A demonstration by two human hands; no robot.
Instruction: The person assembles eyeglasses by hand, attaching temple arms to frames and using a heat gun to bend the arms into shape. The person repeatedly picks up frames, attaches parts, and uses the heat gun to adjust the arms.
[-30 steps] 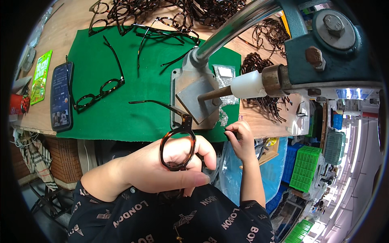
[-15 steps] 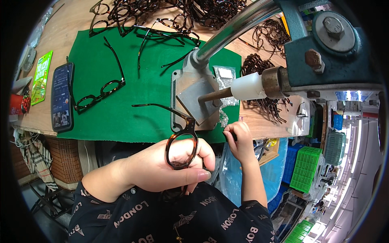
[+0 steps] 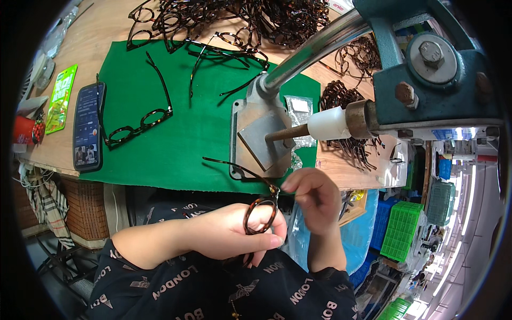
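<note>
My left hand [image 3: 226, 232] is closed round a tortoiseshell eyeglass frame [image 3: 247, 217], holding it upright above my lap. One round rim shows in front of the fingers; the other is mostly hidden below the hand. A thin dark temple runs from the hinge to the upper left, over the green mat's front edge. My right hand [image 3: 317, 200] is beside that hinge, fingers curled in and thumb close to the index finger, slightly blurred. Whatever sits between its fingertips is too small to make out. Just beyond both hands stands a hand press with a square metal plate [image 3: 261, 144].
On the green mat [image 3: 160, 176] lie more glasses [image 3: 141, 125], and a phone [image 3: 88, 128] rests at its left edge. Heaps of tortoiseshell frames [image 3: 282, 26] fill the back. A bundle of temples [image 3: 341, 96] lies right of the press, whose lever and rod overhang the bench.
My right hand has come left and up to the hinge of the eyeglass frame. The left hand has shifted right with the frame, turning it slightly. The view has moved a little.
</note>
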